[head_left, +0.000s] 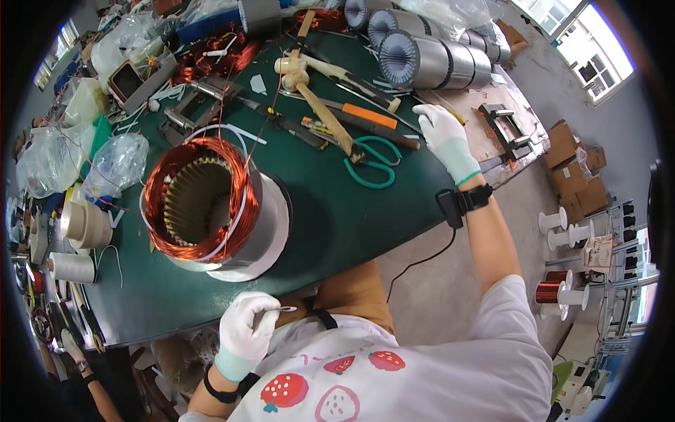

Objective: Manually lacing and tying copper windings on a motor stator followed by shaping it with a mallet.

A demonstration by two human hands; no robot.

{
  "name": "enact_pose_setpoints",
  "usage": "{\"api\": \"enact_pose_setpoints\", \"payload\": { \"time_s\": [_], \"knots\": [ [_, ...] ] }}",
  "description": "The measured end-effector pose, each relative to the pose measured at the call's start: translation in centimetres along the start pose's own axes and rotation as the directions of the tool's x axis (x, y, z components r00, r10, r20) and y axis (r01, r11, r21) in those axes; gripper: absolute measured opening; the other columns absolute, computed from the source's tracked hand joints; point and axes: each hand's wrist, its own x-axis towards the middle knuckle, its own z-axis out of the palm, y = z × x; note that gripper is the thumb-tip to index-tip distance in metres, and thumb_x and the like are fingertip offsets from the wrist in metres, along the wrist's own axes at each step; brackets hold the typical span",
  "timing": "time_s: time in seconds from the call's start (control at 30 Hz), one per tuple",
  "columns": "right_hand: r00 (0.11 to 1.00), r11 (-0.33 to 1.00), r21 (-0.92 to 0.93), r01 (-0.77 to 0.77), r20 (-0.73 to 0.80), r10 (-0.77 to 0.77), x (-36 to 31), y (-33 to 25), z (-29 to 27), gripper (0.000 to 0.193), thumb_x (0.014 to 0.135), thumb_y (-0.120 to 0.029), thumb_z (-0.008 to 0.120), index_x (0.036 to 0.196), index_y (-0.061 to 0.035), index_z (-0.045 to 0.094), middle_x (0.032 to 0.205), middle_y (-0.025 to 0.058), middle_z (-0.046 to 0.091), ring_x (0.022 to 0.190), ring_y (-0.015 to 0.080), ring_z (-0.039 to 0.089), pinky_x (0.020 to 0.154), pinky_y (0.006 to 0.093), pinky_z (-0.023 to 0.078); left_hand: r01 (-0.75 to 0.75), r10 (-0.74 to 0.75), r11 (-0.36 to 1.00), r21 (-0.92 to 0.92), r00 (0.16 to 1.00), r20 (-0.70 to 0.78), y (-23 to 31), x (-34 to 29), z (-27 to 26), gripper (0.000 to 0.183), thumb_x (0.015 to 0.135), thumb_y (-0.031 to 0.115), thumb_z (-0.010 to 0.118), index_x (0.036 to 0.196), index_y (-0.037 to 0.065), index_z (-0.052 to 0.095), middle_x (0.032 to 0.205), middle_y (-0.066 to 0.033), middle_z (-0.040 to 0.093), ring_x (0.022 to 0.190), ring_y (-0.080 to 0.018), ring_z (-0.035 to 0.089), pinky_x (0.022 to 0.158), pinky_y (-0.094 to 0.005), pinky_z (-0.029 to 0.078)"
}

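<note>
My left hand (246, 329), in a white glove, is closed in front of the table's near edge. From its fingertips sticks a small, pale looped piece (287, 308); its exact kind is unclear. Gloved too, my right hand (444, 141) reaches out over the table's right side, fingers stretched, beside the hand tools. A thin metal rod (409, 124) lies close to its fingertips. On the table at left stands a motor stator (266, 228), upright, with copper windings (156, 211) around its top and a white cord (247, 190) looped over them.
Teal-handled scissors (368, 184), a wooden mallet (320, 109) and an orange-handled tool (369, 115) lie mid-table. Several stator cores (430, 62) lie at the back right. Thread spools (72, 267) and plastic bags (116, 165) sit left. Another person's hand (72, 346) shows lower left.
</note>
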Motion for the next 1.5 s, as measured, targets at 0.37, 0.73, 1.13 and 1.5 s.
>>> {"api": "enact_pose_setpoints", "payload": {
  "time_s": [0.37, 0.73, 1.13, 1.5],
  "knots": [
    [0.956, 0.967, 0.214, -0.142, 0.282, 0.078, -3.8, 1.8, -3.0, 0.014, 0.094, -0.015, 0.054, 0.098, -0.0027, 0.059, 0.08, 0.0125, 0.058, 0.065, 0.0231, 0.056, 0.061, 0.0367, 0.045, -0.472, 0.606, 0.719, 0.51, 0.785, -0.129, 2.6, 4.2, -4.1, 0.039, 0.062, -0.007, 0.071, 0.098, 0.008, 0.065, 0.089, -0.0087, 0.069, 0.07, -0.0287, 0.067, 0.063, -0.0388, 0.052],
    [0.701, 0.558, 0.619, -0.553, 0.707, -0.09, -16.0, -19.4, -9.5, 0.035, 0.1, -0.004, 0.043, 0.132, 0.0052, 0.057, 0.084, 0.0045, 0.06, 0.074, 0.0119, 0.056, 0.07, 0.0251, 0.047, -0.36, 0.683, 0.446, 0.82, 0.729, -0.051, 2.3, 6.0, -9.0, 0.029, 0.074, -0.009, 0.064, 0.099, 0.005, 0.062, 0.114, -0.0158, 0.061, 0.104, -0.0391, 0.06, 0.094, -0.0479, 0.048],
    [0.861, 0.779, 0.625, -0.046, 0.42, -0.287, -14.3, -22.0, -11.7, 0.053, 0.086, -0.006, 0.06, 0.135, 0.0105, 0.051, 0.067, 0.0102, 0.059, 0.049, 0.0254, 0.058, 0.049, 0.0338, 0.048, -0.531, 0.561, 0.805, 0.267, 0.827, -0.047, 4.1, 13.1, -12.0, 0.01, 0.099, -0.002, 0.052, 0.102, -0.002, 0.061, 0.119, -0.0194, 0.067, 0.105, -0.0251, 0.068, 0.093, -0.0363, 0.055],
    [0.647, 0.895, 0.437, -0.089, 0.709, -0.281, -13.0, -27.4, -14.6, 0.057, 0.086, -0.007, 0.063, 0.139, 0.0082, 0.049, 0.068, 0.0095, 0.061, 0.045, 0.025, 0.057, 0.045, 0.0336, 0.046, -0.514, 0.452, 0.856, -0.05, 0.698, 0.556, 0.4, 23.4, -13.4, 0.008, 0.085, 0.001, 0.07, 0.092, 0.004, 0.068, 0.138, -0.0182, 0.057, 0.127, -0.0266, 0.055, 0.104, -0.0364, 0.043]
  ]
}}
